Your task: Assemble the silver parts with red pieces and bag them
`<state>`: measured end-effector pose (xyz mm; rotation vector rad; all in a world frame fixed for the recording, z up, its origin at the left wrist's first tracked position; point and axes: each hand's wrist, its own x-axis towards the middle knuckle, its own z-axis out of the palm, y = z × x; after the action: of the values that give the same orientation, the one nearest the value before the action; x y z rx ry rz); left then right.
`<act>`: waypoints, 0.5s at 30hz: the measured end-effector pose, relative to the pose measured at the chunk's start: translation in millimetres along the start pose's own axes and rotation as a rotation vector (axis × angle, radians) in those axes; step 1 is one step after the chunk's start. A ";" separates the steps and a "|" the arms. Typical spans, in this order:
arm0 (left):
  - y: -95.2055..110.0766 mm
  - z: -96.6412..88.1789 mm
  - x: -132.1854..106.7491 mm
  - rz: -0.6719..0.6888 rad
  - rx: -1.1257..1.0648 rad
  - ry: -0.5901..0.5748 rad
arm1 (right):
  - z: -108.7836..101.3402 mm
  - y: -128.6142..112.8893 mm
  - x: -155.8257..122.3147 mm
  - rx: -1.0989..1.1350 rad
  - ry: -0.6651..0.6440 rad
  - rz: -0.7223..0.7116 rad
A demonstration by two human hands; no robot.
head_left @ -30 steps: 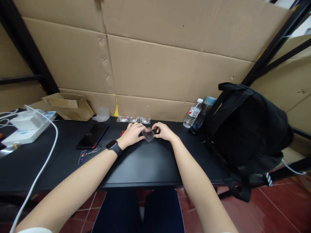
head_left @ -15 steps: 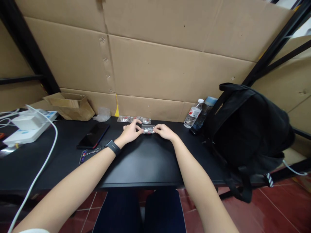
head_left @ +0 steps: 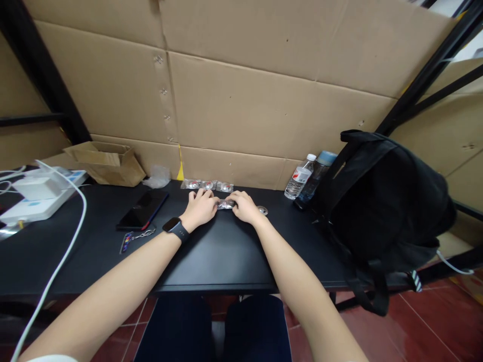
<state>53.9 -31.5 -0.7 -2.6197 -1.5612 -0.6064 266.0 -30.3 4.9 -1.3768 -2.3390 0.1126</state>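
Note:
Both hands rest on the black table [head_left: 211, 256] near its far edge. My left hand [head_left: 202, 207], with a dark smartwatch on the wrist, and my right hand [head_left: 243, 207] press together on a small clear plastic packet [head_left: 225, 204] lying flat between them. Their fingers are curled onto the packet's two ends. Just behind lies a row of similar clear packets with red and white parts [head_left: 207, 185]. A small round shiny piece [head_left: 262, 210] lies on the table right of my right hand.
A dark phone [head_left: 142, 209] and a keychain [head_left: 132, 236] lie left of my hands. Further left are a white power strip [head_left: 37, 198] with a cable and an open cardboard box [head_left: 107, 163]. Two water bottles [head_left: 302, 177] and a black backpack [head_left: 385, 201] stand at the right.
The packet was held up between both hands, then lowered flat onto the table. My hands moved closer together over it, and a small round piece now shows beside my right hand.

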 end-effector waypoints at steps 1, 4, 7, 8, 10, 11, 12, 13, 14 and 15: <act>-1.0 1.0 0.0 0.002 -0.002 -0.015 | -0.7 -0.5 -0.8 -0.009 -0.043 -0.005; -2.2 2.8 0.7 0.009 0.003 -0.056 | 0.7 -2.4 -1.9 -0.030 -0.106 0.041; -1.0 2.1 1.3 0.024 0.015 -0.082 | 3.4 -4.1 -0.9 -0.033 -0.094 0.067; -0.5 1.4 1.3 0.027 0.018 -0.086 | 3.4 -4.3 -0.4 -0.034 -0.086 0.073; -0.2 -0.6 1.1 0.026 0.021 -0.081 | 1.5 -4.5 0.8 -0.026 -0.077 0.087; -0.5 -1.6 1.0 0.018 0.019 -0.070 | -0.5 -4.4 1.3 -0.013 -0.079 0.097; -1.1 -2.4 1.1 0.005 0.011 -0.052 | -2.8 -4.2 1.6 0.006 -0.082 0.110; -2.0 -2.9 1.4 -0.011 -0.004 -0.035 | -5.3 -3.9 1.9 0.028 -0.083 0.126; -3.0 -3.0 1.9 -0.029 -0.026 -0.023 | -7.6 -3.6 2.0 0.049 -0.080 0.146; -4.1 -2.6 2.6 -0.046 -0.053 -0.020 | -9.4 -3.2 2.0 0.070 -0.071 0.170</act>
<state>50.7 -27.9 1.9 -2.6420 -1.6382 -0.6346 266.3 -31.6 14.9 -1.5585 -2.2482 0.2951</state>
